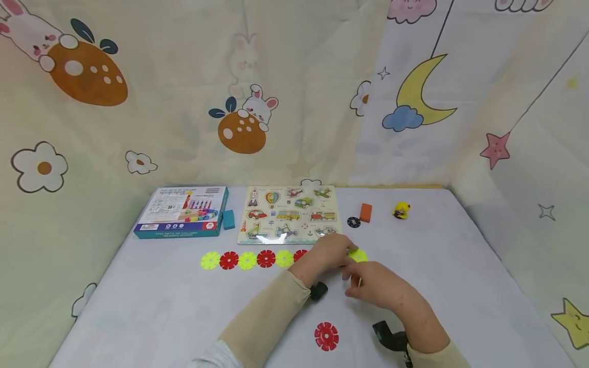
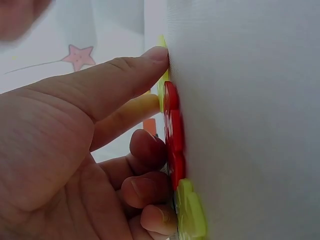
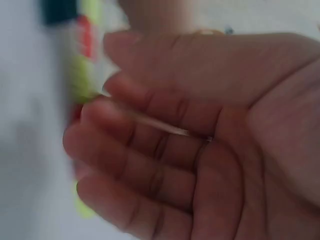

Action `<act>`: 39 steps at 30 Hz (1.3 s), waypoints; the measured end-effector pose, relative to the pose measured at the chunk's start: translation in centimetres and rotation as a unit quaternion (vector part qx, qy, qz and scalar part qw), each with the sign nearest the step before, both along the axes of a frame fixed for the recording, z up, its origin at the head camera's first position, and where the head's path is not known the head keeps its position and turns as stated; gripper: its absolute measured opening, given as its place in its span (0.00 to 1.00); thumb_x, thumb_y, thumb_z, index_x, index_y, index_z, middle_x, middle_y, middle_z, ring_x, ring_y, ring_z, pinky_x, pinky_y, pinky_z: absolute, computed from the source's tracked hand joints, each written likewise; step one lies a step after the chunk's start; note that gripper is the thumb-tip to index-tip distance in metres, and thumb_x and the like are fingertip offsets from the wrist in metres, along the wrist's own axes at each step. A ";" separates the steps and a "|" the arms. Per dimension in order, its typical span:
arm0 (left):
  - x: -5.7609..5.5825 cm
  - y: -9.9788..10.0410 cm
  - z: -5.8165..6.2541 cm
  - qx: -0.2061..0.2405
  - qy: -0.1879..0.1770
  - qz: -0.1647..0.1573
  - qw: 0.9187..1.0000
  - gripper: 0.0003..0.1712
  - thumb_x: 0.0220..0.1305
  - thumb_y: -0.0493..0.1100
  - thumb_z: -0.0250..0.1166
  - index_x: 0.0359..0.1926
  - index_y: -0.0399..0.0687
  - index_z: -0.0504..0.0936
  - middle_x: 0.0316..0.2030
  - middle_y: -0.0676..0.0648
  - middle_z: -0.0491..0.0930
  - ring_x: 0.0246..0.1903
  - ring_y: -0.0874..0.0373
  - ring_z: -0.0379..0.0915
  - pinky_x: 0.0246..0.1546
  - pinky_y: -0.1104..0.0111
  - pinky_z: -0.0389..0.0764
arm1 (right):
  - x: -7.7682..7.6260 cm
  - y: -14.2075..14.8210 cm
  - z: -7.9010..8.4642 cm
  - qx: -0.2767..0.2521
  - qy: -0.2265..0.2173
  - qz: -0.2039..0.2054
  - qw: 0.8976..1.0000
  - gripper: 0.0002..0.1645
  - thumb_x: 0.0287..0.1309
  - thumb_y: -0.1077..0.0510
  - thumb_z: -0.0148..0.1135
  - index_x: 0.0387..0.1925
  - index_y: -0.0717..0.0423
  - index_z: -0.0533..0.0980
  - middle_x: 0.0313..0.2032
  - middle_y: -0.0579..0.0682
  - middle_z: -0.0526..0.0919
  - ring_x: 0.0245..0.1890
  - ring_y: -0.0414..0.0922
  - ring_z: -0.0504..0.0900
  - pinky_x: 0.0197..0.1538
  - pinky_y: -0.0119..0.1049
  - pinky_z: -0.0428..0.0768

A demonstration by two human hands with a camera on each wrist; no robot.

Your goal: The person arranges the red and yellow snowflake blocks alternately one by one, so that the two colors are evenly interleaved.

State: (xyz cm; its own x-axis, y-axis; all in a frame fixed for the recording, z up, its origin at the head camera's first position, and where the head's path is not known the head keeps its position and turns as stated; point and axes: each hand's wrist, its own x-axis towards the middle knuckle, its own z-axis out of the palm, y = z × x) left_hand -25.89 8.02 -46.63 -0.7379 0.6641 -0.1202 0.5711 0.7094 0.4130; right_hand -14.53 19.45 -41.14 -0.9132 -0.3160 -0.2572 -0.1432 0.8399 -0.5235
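A row of yellow-green and red slotted plastic discs lies across the table, with a red disc among them. At its right end my left hand pinches a yellow-green disc between thumb and index finger, flat against the table. In the left wrist view, a red disc and another yellow-green disc lie by the curled fingers. My right hand hovers just nearer, its fingers loosely bent and holding nothing, as the right wrist view of the palm shows. The left hand hides part of the row.
A loose red disc lies in front. Behind the row are a picture puzzle board, a boxed set, a blue block, an orange block, a black round piece and a yellow toy duck.
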 end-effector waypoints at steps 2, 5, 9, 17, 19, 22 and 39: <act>0.1 0.1 0.1 -0.008 0.001 0.005 1.000 0.22 0.55 0.54 0.69 0.53 0.63 0.82 0.46 0.62 0.80 0.39 0.66 0.69 0.40 0.73 0.71 | 1.2 -0.4 -1.0 -0.004 -0.027 0.024 0.999 0.12 0.47 0.54 0.72 0.34 0.48 0.78 0.23 0.41 0.73 0.25 0.41 0.71 0.30 0.35 0.71; 0.3 0.3 0.3 -0.020 -0.006 0.008 1.000 0.24 0.54 0.56 0.69 0.54 0.64 0.81 0.47 0.62 0.79 0.40 0.66 0.69 0.41 0.73 0.71 | 2.9 -1.4 -2.4 -0.006 -0.064 0.048 0.997 0.17 0.42 0.48 0.75 0.34 0.45 0.77 0.23 0.41 0.73 0.26 0.39 0.71 0.30 0.35 0.71; 0.3 0.1 0.6 -0.023 -0.002 0.012 1.000 0.25 0.54 0.56 0.69 0.54 0.64 0.80 0.49 0.63 0.78 0.42 0.67 0.69 0.42 0.73 0.71 | 4.2 -3.3 -4.0 -0.006 -0.055 0.073 0.996 0.24 0.37 0.42 0.76 0.35 0.43 0.75 0.25 0.39 0.71 0.26 0.36 0.69 0.30 0.32 0.70; 0.2 -0.3 0.7 -0.017 0.005 0.003 1.000 0.25 0.55 0.56 0.68 0.55 0.62 0.80 0.50 0.62 0.78 0.48 0.65 0.71 0.46 0.72 0.71 | 4.8 -4.4 -5.0 -0.060 -0.028 0.060 0.996 0.21 0.38 0.48 0.77 0.27 0.44 0.70 0.23 0.38 0.70 0.24 0.35 0.69 0.28 0.30 0.69; 0.2 -0.2 0.6 -0.014 0.004 0.001 1.000 0.25 0.55 0.56 0.68 0.55 0.62 0.80 0.50 0.62 0.78 0.47 0.65 0.71 0.45 0.72 0.71 | 4.9 -4.3 -4.8 -0.068 -0.043 0.067 0.995 0.19 0.40 0.51 0.75 0.27 0.43 0.70 0.23 0.37 0.71 0.25 0.35 0.70 0.29 0.30 0.70; 0.2 -0.1 0.4 -0.013 0.004 -0.004 1.000 0.25 0.56 0.56 0.68 0.55 0.61 0.80 0.49 0.61 0.79 0.46 0.65 0.71 0.44 0.72 0.71 | 4.5 -3.7 -3.3 -0.080 -0.088 0.068 0.991 0.15 0.44 0.54 0.73 0.30 0.42 0.73 0.26 0.38 0.74 0.28 0.37 0.72 0.30 0.31 0.73; 0.1 0.0 0.1 -0.006 -0.011 0.008 1.000 0.24 0.54 0.56 0.69 0.54 0.64 0.81 0.45 0.63 0.79 0.39 0.65 0.68 0.39 0.73 0.71 | -5.3 7.6 0.0 -0.021 -0.028 -0.123 0.992 0.35 0.53 0.62 0.66 0.63 0.63 0.66 0.52 0.62 0.72 0.47 0.55 0.70 0.43 0.46 0.76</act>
